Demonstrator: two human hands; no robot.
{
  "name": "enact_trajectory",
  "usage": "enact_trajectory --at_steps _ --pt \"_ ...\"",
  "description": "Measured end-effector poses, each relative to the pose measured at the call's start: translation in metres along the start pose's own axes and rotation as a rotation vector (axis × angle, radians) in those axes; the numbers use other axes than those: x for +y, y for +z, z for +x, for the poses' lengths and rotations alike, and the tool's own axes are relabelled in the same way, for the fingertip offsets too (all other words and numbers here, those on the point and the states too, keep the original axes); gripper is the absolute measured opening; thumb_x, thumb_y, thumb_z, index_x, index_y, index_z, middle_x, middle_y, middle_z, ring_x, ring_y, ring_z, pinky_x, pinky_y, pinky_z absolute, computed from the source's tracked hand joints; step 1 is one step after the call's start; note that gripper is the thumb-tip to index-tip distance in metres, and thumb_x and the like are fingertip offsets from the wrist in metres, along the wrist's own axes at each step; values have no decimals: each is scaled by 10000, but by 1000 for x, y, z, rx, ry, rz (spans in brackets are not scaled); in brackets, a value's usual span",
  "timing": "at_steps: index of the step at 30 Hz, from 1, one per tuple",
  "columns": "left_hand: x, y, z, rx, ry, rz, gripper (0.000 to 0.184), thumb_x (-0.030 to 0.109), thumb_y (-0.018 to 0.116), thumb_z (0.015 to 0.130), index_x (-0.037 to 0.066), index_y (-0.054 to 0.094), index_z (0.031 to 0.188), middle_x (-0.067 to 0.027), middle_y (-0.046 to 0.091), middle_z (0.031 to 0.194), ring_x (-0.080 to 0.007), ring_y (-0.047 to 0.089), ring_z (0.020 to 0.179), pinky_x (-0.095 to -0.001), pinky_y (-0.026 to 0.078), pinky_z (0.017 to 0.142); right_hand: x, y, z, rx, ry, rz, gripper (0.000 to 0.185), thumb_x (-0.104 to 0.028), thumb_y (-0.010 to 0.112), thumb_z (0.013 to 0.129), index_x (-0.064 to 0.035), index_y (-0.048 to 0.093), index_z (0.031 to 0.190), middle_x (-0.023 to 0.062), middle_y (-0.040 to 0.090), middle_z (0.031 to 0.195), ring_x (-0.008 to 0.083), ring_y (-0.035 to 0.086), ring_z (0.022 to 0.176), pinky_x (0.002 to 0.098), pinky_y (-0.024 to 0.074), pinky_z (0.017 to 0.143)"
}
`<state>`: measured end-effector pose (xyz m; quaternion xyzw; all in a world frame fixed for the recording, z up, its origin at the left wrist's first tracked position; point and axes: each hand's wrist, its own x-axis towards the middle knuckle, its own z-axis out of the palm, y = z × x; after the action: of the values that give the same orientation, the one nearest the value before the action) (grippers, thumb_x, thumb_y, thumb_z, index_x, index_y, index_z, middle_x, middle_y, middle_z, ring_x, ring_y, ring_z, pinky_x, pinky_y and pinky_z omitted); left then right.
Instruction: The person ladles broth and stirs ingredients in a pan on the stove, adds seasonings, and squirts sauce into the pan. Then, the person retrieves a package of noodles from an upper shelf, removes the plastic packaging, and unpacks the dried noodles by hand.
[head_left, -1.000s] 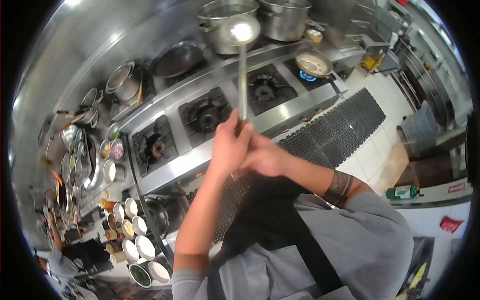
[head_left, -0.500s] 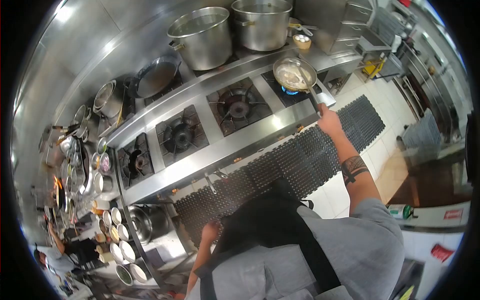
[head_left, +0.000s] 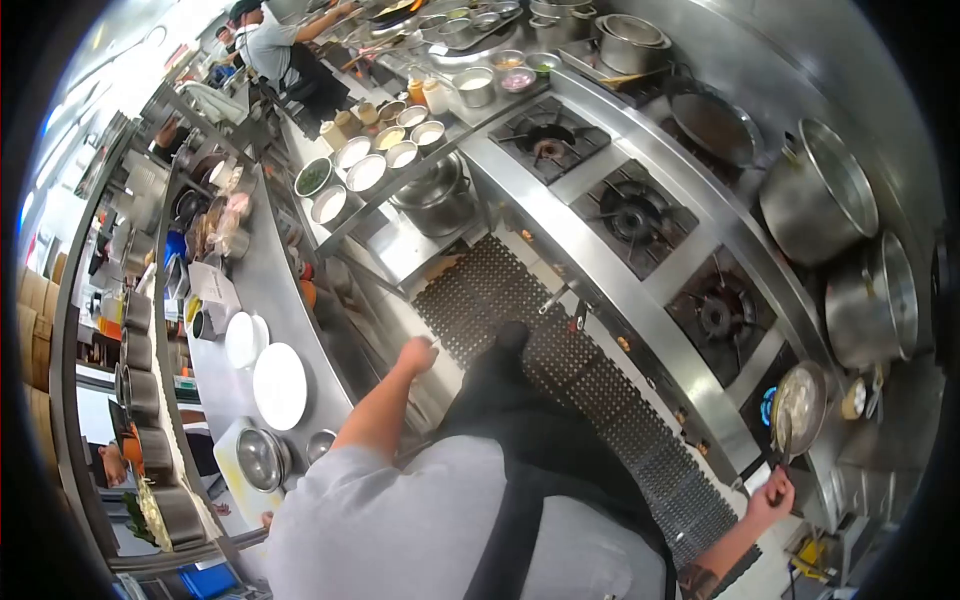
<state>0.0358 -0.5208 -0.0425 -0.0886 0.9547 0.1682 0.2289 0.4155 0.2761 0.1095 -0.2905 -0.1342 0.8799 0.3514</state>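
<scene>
At the lower right, my right hand (head_left: 770, 497) is closed around the handle of a frying pan (head_left: 823, 398). The pan sits over a burner with a blue flame (head_left: 768, 405) and holds a pale, creamy-looking food (head_left: 793, 408). What looks like a metal utensil (head_left: 785, 436) rests in it near the handle; its kind is unclear. My left hand (head_left: 417, 356) hangs above the floor between the stove and the counter, its fingers curled in a loose fist. Nothing shows in it, and it touches nothing.
Two large stockpots (head_left: 806, 215) (head_left: 862, 315) and a dark wok (head_left: 715, 120) stand behind unlit burners (head_left: 717, 312). On my left, a steel counter (head_left: 320, 375) carries white plates (head_left: 279, 386) and metal bowls (head_left: 262, 460). Containers (head_left: 367, 172) line a shelf ahead. A co-worker (head_left: 285, 60) stands beyond.
My view has swung left, bringing the plate counter into sight and shifting the stove rightward. My right hand keeps hold of the pan handle. My left arm now reaches out from my side.
</scene>
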Motion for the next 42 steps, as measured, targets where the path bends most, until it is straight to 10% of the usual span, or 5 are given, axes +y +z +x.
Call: enact_trajectory --at_steps 12,20,23,35,42 --pt "39 -253 341 595 -10 -322 398 217 630 867 38 658 1221 -216 661 1221 -399 624 1147 -467 494 995 16 83 -6 542 42 -2134 303 -93 474 885 -74 608 1156 79 627 801 170 596 608 364 340 309" --pt "-2 -383 602 973 -97 -650 670 240 808 727 -19 549 1289 -237 641 1228 -395 606 1184 -434 476 1018 227 268 -51 670 -181 -2741 631 -422 620 980 81 570 1357 263 703 1182 396 692 1083 437 561 899" --pt "-9 -403 657 984 -232 -775 850 261 876 617 -12 511 1335 -216 586 1315 -360 572 1248 -413 443 1089 161 183 -7 852 -329 -2045 411 -133 489 933 -21 580 1318 91 662 990 204 627 638 391 443 382" --pt "-40 -435 719 888 -171 -881 432 263 896 772 -11 668 1015 -140 731 976 -267 706 862 -447 608 774 242 248 -32 1022 -371 -1439 717 -55 601 801 -129 499 1507 -16 498 672 94 470 475 332 568 470" --pt "15 -496 627 438 900 -1879 671 329 888 786 -46 632 1280 -143 724 1201 -295 702 1035 -435 576 935 226 203 -48 842 -393 -1471 704 -19 570 764 -47 507 1464 103 656 1091 180 599 563 316 535 434"
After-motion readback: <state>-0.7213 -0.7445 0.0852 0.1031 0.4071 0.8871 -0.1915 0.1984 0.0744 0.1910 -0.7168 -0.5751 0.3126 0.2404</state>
